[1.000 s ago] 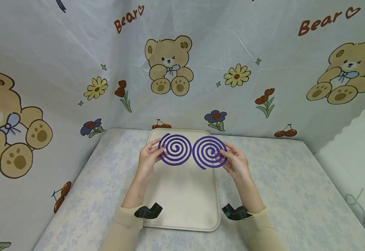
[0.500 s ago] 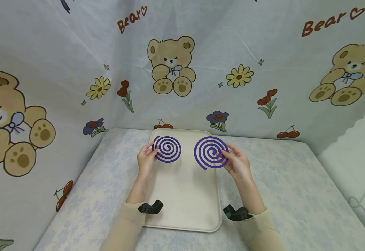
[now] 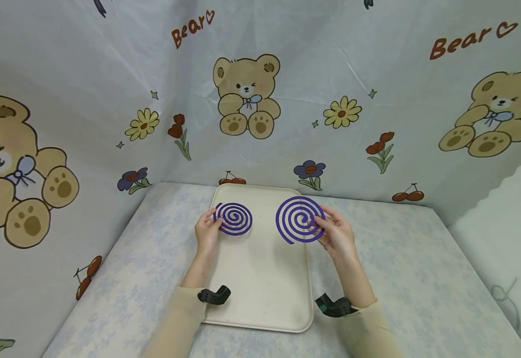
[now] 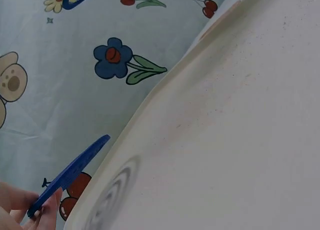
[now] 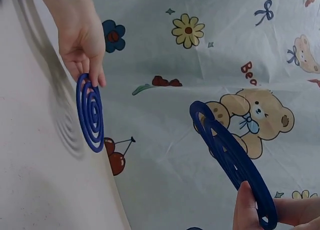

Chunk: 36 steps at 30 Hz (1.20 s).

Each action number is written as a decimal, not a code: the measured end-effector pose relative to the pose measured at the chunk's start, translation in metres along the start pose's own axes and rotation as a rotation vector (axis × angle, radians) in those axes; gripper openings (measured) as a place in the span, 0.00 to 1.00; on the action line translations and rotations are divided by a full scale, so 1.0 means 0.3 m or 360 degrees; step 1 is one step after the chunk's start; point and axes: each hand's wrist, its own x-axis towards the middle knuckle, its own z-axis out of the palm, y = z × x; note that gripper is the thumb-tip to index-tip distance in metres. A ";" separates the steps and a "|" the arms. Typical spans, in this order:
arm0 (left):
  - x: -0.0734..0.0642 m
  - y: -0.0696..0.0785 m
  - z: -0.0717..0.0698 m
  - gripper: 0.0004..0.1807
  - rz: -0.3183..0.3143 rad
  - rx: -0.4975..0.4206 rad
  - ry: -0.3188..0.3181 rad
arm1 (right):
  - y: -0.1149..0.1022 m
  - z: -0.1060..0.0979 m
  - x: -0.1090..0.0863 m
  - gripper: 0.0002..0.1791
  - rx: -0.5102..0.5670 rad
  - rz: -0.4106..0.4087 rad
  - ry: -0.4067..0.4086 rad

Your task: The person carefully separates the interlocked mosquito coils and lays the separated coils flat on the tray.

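Head view: The tray (image 3: 260, 278) lies flat on the desk (image 3: 390, 243) and serves as the reference. The left hand (image 3: 206, 231) is at the tray's far left edge, thumb and fingers pinching the left rim of the left spiral (image 3: 235, 217), a flat purple coil. The left spiral is above the far left part of the tray. The right hand (image 3: 339, 232) is beyond the tray's right edge, thumb and fingers pinching the right spiral (image 3: 302, 219) by its right side. The right spiral overlaps the tray's far right edge in this view. The two spirals are apart. A printed cloth (image 3: 296, 40) with bears and flowers stands behind the tray. One black wrist unit (image 3: 214, 295) is above the tray's near left edge; a second sits just outside its right edge.

Left wrist view: The left spiral appears nearly edge-on, pinched between thumb and fingers. Its blurred shadow (image 4: 112, 195) falls on the tray.

Right wrist view: The left spiral is off the tray surface, its shadow on the tray beside it. The right spiral is tilted, gripped at its lower end, clear of the tray's outline.
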 end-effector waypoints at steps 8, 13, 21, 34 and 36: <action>-0.003 -0.039 0.004 0.20 0.0109 0.0301 -0.0078 | 0.017 0.011 0.011 0.22 -0.0042 0.0001 -0.0012; -0.009 -0.041 0.002 0.24 0.0198 0.0483 -0.0107 | 0.034 0.013 0.025 0.25 -0.0079 -0.0020 -0.0004; -0.015 -0.035 -0.007 0.23 0.0269 0.0493 -0.0040 | 0.095 0.038 0.074 0.25 -0.0112 -0.0039 0.0070; -0.023 -0.021 0.004 0.18 0.0316 0.0439 -0.0043 | 0.226 0.090 0.236 0.24 -0.0193 -0.0128 0.0240; -0.022 -0.023 0.007 0.17 0.0322 0.0422 -0.0054 | 0.238 0.086 0.251 0.25 -0.0187 -0.0137 0.0233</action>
